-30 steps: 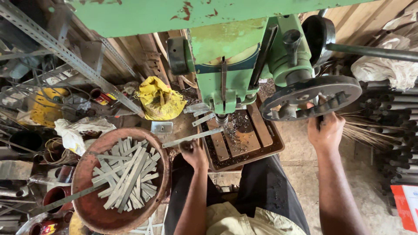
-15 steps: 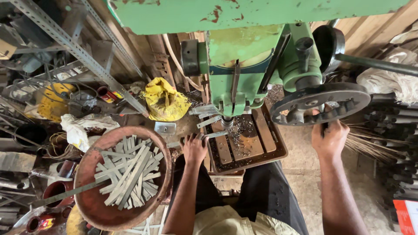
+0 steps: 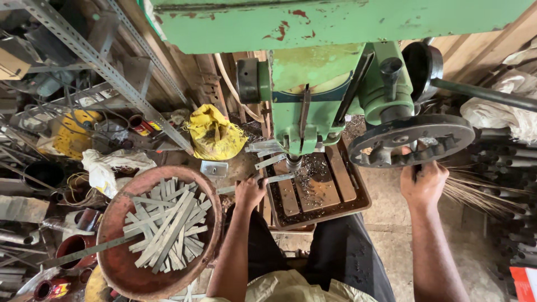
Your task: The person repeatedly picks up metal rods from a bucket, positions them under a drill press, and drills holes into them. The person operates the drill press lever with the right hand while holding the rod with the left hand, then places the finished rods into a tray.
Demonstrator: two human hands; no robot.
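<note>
Metal strip (image 3: 263, 182) crosswise under drill, left-hand-held (image 3: 249, 191).

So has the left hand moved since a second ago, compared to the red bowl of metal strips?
No. The left hand sits just right of the red bowl, holding a metal strip under the green drill press, as before; only the camera shifted.

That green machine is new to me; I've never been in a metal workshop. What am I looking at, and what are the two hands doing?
The view comes from a camera on the person's head, looking down. The green machine looks like a bench drill standing over a tray strewn with metal shavings. The left hand holds a flat metal strip under the spindle. The right hand grips the dark spoked wheel. At the left, a round reddish bowl holds many similar strips.
</note>
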